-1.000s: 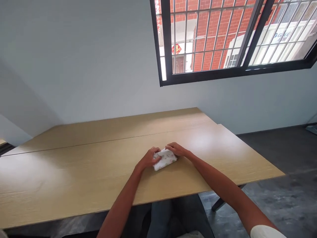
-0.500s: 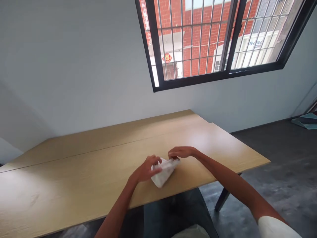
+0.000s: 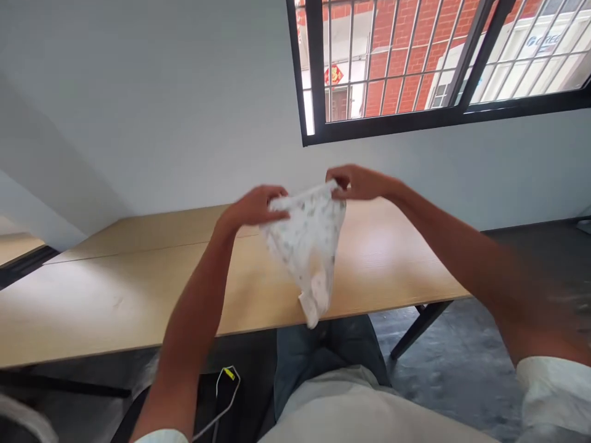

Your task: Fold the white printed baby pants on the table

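Pale wooden tabletop and barred window back the head view. The left hand and right hand, nearly closed, each pinch the top edge of a white printed cloth, hanging between them before the tabletop.

1. White cloth — thin-looking, sprinkled with small, dark, blurred print.
2. It hangs partly unfolded, its upper corners pinched by the left hand and the right hand.
3. The top edge stretches between them, slanting higher at the right.
4. Below, it narrows to a bunched, creased tip — seen across the table's front edge.
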Motion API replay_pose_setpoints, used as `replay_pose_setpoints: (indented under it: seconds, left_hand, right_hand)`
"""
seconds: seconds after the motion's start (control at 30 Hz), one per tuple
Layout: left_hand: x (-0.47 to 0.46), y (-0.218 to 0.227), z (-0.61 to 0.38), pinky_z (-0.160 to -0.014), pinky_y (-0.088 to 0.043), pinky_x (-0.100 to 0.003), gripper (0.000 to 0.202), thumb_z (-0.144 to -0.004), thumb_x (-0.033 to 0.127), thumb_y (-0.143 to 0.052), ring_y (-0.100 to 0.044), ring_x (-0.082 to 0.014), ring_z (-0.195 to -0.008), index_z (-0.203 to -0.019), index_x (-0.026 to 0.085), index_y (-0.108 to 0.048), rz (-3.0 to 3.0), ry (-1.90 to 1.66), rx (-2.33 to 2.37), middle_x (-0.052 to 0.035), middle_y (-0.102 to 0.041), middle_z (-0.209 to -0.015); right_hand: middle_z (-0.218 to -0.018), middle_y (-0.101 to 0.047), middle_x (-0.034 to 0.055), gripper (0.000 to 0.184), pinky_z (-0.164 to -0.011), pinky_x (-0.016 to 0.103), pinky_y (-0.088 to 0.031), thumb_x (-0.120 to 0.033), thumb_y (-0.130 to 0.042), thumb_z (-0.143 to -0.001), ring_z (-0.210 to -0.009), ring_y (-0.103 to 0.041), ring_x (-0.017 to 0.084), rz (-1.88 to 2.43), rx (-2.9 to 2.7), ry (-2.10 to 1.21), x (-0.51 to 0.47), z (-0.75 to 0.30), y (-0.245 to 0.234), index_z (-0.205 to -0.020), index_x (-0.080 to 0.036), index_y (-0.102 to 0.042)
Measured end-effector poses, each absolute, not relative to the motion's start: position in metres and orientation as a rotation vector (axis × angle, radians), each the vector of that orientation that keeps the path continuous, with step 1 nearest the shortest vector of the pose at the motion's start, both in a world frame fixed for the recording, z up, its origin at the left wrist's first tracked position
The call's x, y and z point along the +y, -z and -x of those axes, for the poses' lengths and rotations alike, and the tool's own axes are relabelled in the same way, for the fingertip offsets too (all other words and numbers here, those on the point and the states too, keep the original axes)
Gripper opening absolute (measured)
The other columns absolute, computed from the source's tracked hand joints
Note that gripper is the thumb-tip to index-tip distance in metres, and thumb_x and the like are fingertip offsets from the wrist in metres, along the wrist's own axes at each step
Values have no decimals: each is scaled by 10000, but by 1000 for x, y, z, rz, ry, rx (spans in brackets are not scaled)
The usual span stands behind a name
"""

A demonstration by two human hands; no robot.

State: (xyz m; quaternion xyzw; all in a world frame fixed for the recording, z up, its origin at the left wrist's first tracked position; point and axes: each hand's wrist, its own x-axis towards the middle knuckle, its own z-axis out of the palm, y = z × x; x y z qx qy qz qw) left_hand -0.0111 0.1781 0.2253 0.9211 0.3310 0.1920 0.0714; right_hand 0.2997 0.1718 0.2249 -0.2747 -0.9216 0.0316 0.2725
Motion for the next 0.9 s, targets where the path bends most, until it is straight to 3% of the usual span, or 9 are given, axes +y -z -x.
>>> replay_pose_setpoints:
  seconds: [0.1, 0.27, 0.33, 0.43, 0.53, 0.63, 0.77, 0.9]
  left_hand:
    - [218, -266, 2, -657, -405, -236, 330, -742, 327, -765, -478, -97, -678, -956, 110, -637, -2796, -988, 1311, -1, -585, -827]
    - [207, -289, 4, -744, -475, -267, 141, -884, 232, -614, -488, -104, -751, -984, 135, -593, -2789, -1414, 1104, -13, -562, -852]
    - [188, -265, 9, -718, -484, -280, 84, -834, 197, -615, -511, -121, -734, -906, 154, -602, -2819, -1333, 939, -8, -563, -807]
    - [159, -197, 23, -726, -487, -297, 54, -800, 211, -597, -571, -148, -756, -824, 170, -623, -2849, -1021, 824, -15, -629, -820]
    - [134, -118, 42, -843, -504, -319, 157, -828, 299, -583, -624, -179, -887, -898, 181, -659, -2654, -491, 785, -33, -686, -956]
    - [123, -63, 46, -928, -508, -320, 244, -877, 384, -549, -634, -185, -969, -980, 188, -650, -2438, -261, 877, -41, -691, -1037]
    - [136, -28, 14, -965, -503, -345, 302, -925, 405, -478, -616, -210, -1045, -1078, 188, -622, -2412, -181, 1023, -74, -664, -1119]
    - [148, -1, -45, -1029, -412, -583, 477, -945, 504, -439, -473, -381, -1268, -1258, 165, -561, -2421, -68, 1382, -197, -531, -1335]
  right_hand:
    - [-703, -521, -34, 123, -585, 240, -355, -169, -688, -831, -618, -445, 106, 860, -2200, 275, 213, -313, -256, -897, -147, -586]
    - [-809, -576, 22, 94, -669, 283, -436, -194, -645, -891, -726, -530, 147, 829, -1968, 511, 207, -325, -274, -957, -162, -586]
    - [-823, -590, 33, 86, -708, 328, -464, -197, -648, -867, -749, -557, 191, 771, -1985, 543, 188, -325, -246, -916, -189, -578]
    - [-860, -619, 57, 49, -714, 359, -466, -221, -563, -921, -767, -589, 221, 778, -2133, 478, 147, -322, -161, -948, -186, -584]
    - [-1023, -672, 100, 178, -803, 385, -455, -187, -482, -972, -940, -620, 252, 789, -2439, 453, 98, -317, -59, -1102, -167, -603]
    - [-871, -667, 74, 242, -791, 380, -441, -113, -412, -981, -802, -606, 223, 658, -2730, 477, 68, -319, 10, -1048, -160, -640]
    - [-876, -673, 102, 209, -790, 378, -459, -188, -463, -964, -832, -617, 241, 981, -2627, 75, 97, -325, 25, -901, -164, -661]
    - [-1114, -667, 110, 180, -881, 347, -483, -213, -518, -937, -1018, -613, 236, 1258, -2441, -152, 168, -314, 16, -1040, -172, -660]
